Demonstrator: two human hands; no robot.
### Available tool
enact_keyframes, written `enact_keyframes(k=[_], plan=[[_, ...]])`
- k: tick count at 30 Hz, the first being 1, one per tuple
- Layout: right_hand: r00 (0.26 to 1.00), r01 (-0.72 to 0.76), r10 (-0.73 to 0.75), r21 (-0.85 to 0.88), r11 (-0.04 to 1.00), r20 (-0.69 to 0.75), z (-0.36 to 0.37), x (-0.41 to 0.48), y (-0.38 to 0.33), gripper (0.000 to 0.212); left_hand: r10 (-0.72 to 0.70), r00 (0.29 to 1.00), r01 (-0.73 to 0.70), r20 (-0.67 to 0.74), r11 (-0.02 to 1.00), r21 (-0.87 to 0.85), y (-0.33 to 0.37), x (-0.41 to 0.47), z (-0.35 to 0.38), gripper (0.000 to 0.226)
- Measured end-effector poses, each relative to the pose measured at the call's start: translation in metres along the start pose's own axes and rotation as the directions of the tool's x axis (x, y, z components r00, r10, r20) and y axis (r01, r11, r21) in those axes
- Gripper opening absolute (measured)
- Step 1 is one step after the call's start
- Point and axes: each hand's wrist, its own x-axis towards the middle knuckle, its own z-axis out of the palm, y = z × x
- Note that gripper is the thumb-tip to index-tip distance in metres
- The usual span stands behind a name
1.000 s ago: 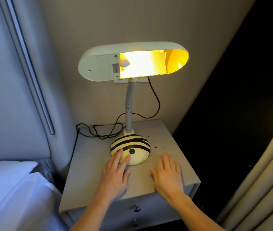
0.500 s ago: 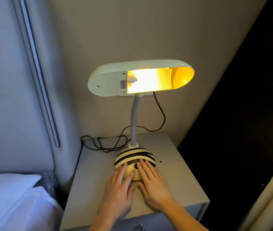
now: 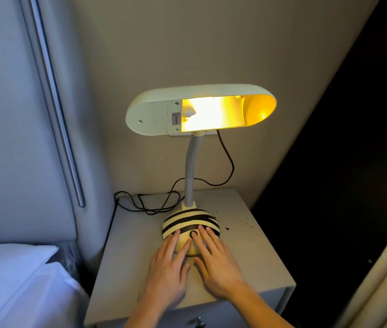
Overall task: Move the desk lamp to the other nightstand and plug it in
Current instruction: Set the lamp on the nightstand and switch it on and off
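Observation:
The desk lamp (image 3: 200, 110) stands lit on a grey nightstand (image 3: 128, 252), with a cream oblong shade, a grey flexible neck and a round cream base with black stripes (image 3: 189, 221). My left hand (image 3: 167, 268) lies flat with its fingertips on the base's front left. My right hand (image 3: 216, 261) lies beside it, fingers on the base at the round black button (image 3: 193, 233). Neither hand grips anything. The black cord (image 3: 226, 157) runs from behind the shade, where a white wall outlet is mostly hidden, down to loose loops behind the base.
A padded grey headboard (image 3: 22, 138) with a metal strip stands to the left, with a white pillow (image 3: 17, 280) below it. A dark gap and a beige curtain (image 3: 381, 280) lie to the right. Dark crumbs (image 3: 237, 221) dot the nightstand. A drawer knob (image 3: 199, 323) shows below.
My right hand slid left from the bare nightstand top onto the lamp base beside my left hand. The view rose, so the lamp sits lower in frame. The lamp stays lit.

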Motion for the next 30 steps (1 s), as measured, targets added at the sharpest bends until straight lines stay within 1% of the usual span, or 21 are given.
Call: enact_keyframes(k=[11, 22, 26, 30], plan=[[1.000, -0.011, 0.011, 0.016, 1.000, -0.007, -0.0004, 0.0002, -0.0005, 0.061, 0.010, 1.000, -0.010, 0.011, 1.000, -0.002, 0.0000, 0.0009, -0.0011, 0.064], [0.999, -0.025, 0.026, 0.038, 0.999, -0.043, 0.0049, 0.0044, 0.0017, 0.062, -0.001, 1.000, 0.001, 0.025, 1.000, -0.016, 0.0019, 0.0018, -0.0057, 0.063], [0.999, 0.001, 0.002, 0.063, 0.998, -0.036, 0.0025, 0.0052, 0.0026, 0.063, 0.018, 1.000, -0.018, 0.013, 1.000, -0.012, 0.0009, 0.0004, -0.0043, 0.062], [0.995, 0.041, -0.034, 0.073, 0.997, -0.090, -0.0001, 0.0023, 0.0032, 0.060, 0.032, 0.999, -0.033, -0.020, 0.999, -0.035, 0.0016, -0.0015, -0.0055, 0.060]])
